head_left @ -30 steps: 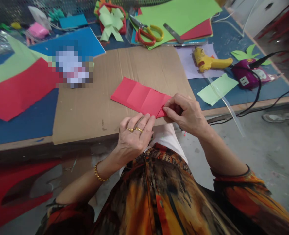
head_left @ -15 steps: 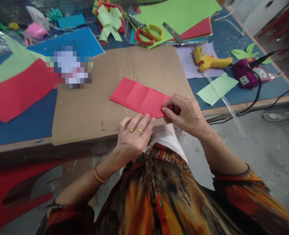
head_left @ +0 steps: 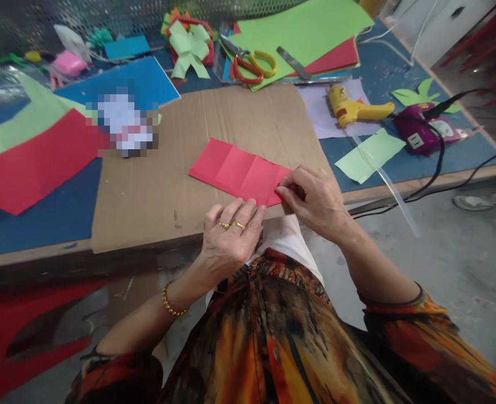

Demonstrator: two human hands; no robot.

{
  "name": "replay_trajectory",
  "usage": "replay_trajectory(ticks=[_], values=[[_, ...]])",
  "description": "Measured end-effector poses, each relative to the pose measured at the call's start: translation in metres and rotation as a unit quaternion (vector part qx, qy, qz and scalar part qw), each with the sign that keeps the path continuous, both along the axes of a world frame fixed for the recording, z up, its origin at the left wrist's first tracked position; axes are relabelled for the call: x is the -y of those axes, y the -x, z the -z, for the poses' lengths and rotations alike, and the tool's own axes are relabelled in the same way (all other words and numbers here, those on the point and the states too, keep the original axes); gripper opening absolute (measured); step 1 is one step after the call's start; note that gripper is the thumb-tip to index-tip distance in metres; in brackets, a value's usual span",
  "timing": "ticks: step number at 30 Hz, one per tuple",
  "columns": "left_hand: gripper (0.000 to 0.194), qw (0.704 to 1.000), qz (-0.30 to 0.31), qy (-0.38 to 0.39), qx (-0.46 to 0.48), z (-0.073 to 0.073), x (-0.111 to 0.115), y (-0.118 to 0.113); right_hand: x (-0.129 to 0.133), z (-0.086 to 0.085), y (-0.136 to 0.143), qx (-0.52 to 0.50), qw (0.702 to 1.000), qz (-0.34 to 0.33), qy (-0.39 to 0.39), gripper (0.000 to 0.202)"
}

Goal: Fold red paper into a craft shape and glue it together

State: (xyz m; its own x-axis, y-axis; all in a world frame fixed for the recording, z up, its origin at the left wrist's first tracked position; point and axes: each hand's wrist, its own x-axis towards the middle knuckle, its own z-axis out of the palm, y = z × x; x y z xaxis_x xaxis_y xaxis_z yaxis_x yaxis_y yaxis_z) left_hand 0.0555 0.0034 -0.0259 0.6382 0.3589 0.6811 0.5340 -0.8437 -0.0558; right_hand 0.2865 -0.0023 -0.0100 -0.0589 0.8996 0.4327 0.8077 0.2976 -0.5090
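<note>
A creased strip of red paper [head_left: 239,170], folded into panels, lies at an angle on a sheet of brown cardboard [head_left: 147,191]. My right hand [head_left: 315,199] pinches a folded corner at the strip's right end between thumb and fingers. At the near edge, bent fingers of my left hand [head_left: 233,230] press on the paper and steady it; the left thumb is hidden.
Right of the cardboard are a yellow glue gun [head_left: 353,106], a pale green paper piece [head_left: 370,156] and a purple device [head_left: 425,128] with black cables. Scissors [head_left: 254,64] and a metal blade [head_left: 293,62] lie on coloured sheets behind. Red paper [head_left: 41,160] is at left.
The view has shifted slightly. Both hands keep nearly the same hold on the red paper, with the right hand a little lower on its corner.
</note>
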Motion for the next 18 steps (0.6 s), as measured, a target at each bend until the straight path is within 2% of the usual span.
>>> replay_trajectory(ticks=[3,8,18], values=[[0.038,1.000,0.010,0.013,-0.006,-0.004,0.001,-0.002,0.000,-0.001,0.000,-0.001,1.000,0.001,0.015,0.017],[0.030,1.000,0.011,-0.018,-0.023,-0.012,0.002,-0.004,-0.001,-0.001,0.000,-0.001,0.999,0.012,0.031,0.018],[0.026,0.999,-0.003,-0.042,-0.028,-0.016,0.003,-0.003,-0.002,-0.003,0.002,0.014,0.999,0.020,0.029,0.018]])
